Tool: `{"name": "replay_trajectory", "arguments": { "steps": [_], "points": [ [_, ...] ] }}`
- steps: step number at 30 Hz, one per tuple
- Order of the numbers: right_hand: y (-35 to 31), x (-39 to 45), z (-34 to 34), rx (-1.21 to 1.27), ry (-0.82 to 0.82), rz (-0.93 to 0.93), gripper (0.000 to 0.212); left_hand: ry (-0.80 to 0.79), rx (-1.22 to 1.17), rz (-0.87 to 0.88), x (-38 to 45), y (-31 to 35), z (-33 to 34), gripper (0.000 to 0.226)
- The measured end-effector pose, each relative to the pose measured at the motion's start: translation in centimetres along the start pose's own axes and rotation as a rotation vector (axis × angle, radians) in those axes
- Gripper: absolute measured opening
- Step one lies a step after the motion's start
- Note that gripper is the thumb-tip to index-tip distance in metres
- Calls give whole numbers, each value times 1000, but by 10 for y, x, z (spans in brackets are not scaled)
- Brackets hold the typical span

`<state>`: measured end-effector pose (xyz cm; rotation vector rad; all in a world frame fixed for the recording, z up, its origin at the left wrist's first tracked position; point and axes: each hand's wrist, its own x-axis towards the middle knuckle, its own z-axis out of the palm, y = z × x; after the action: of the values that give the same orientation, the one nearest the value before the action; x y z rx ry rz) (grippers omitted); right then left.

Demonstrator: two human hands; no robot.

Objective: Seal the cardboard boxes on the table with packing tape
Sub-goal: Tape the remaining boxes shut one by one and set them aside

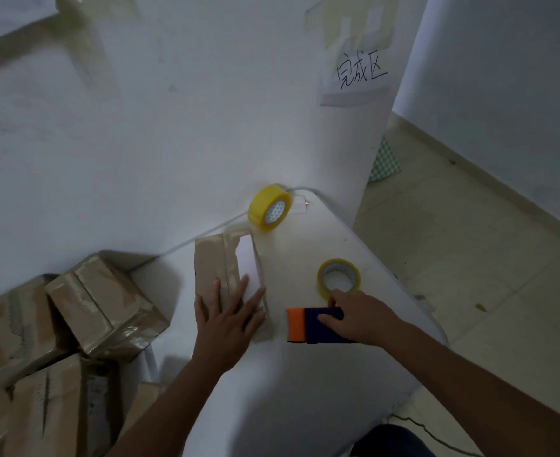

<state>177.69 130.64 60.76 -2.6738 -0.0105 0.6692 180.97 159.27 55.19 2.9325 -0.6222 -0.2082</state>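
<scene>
A cardboard box (217, 262) lies on the white table (298, 384), its far flap raised and showing a pale inside. My left hand (227, 316) presses flat on the box's near end, fingers spread. My right hand (357, 319) grips a dark blue and orange tape dispenser (308, 325) just right of the box. A thick yellow tape roll (269, 208) stands on edge at the table's far corner, a strip running from it to the box. A thinner tape roll (338, 277) lies flat beyond my right hand.
Several taped cardboard boxes (100, 301) are piled at the left, beside and below the table. A white wall with a handwritten paper sign (361, 74) rises behind. Tiled floor (470, 245) lies to the right, past the table's rounded edge.
</scene>
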Motion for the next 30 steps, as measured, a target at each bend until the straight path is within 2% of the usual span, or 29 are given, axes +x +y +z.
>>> {"name": "replay_trajectory", "arguments": {
  "steps": [5, 8, 14, 18, 22, 24, 27, 28, 30],
  "points": [
    [-19, 10, 3, -147, 49, 21, 48, -8, 75, 30, 1, -1, 2, 57],
    [-30, 18, 12, -137, 65, 36, 45, -7, 90, 23, 2, 0, 2, 56],
    [14, 13, 10, -254, 89, 234, 48, -17, 78, -8, 2, 2, 2, 54],
    [23, 5, 38, -75, 122, 214, 45, -13, 85, -2, 2, 2, 4, 54],
    [13, -2, 78, 141, 23, 190, 52, -31, 34, -49, -5, 12, 4, 58],
    [12, -3, 88, 166, 14, 211, 54, -25, -14, -86, -11, 17, 5, 57],
    [7, 2, 93, 11, 254, 74, 44, -25, -137, -118, -13, 10, 4, 57],
    [-1, 4, 91, 93, 317, 37, 37, -9, -153, -118, -13, 6, 2, 59],
    [-26, 10, 83, 568, 261, 105, 27, 19, -184, -110, -13, -2, 2, 67]
  ]
}}
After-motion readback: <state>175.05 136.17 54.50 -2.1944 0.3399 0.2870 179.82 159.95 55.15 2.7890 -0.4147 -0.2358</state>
